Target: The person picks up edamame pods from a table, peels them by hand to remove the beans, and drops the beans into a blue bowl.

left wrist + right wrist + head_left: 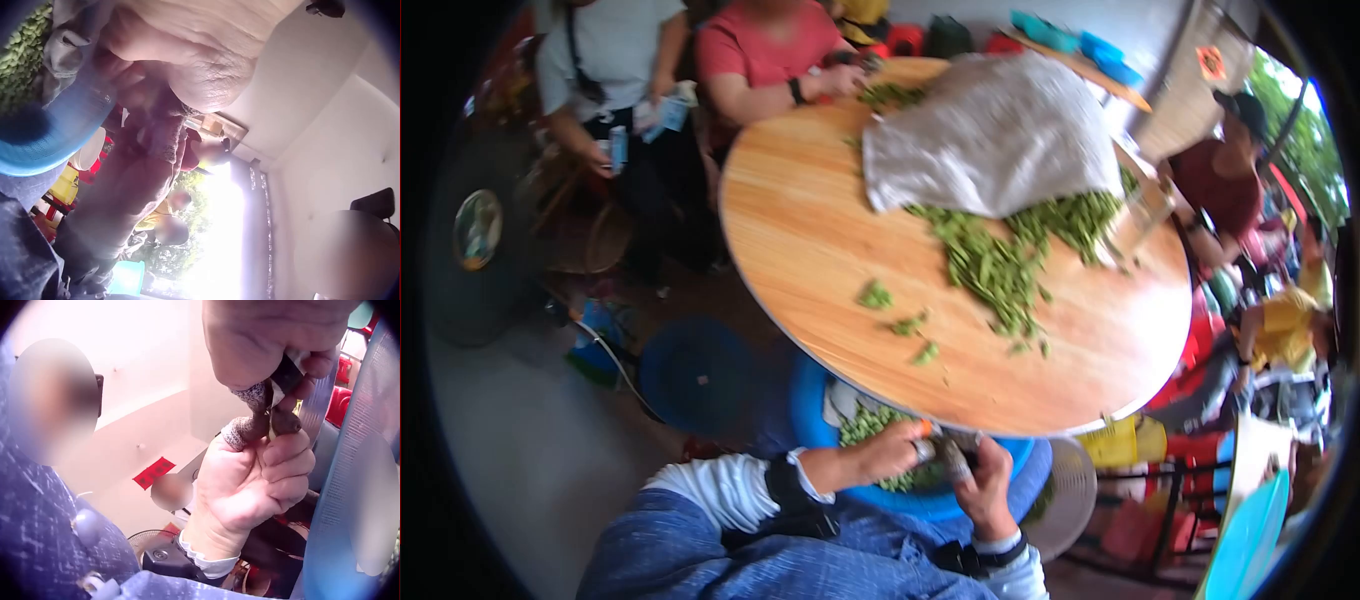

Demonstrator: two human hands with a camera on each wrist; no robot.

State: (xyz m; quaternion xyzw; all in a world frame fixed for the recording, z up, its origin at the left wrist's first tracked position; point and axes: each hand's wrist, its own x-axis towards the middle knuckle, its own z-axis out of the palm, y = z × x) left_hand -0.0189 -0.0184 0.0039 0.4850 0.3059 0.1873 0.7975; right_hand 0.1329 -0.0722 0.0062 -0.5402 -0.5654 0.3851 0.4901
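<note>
Blue, pale-streaked cloth [740, 550] lies nearest the head camera, on the near side of the round blue plastic basin [804, 405] holding small green beans [865, 425]. Over the basin, the left hand [863, 459] and right hand [992, 487] meet, fingers curled; beyond it, green pods [997, 275] heap on the round wooden desk [800, 230]. From the left wrist, the fingertips are too dark to read. From the right wrist, a thin pale-green sliver [272, 430], perhaps a pod, is pinched in the left hand, the nearer; its long axis points toward the right hand, whose grip I cannot tell.
</note>
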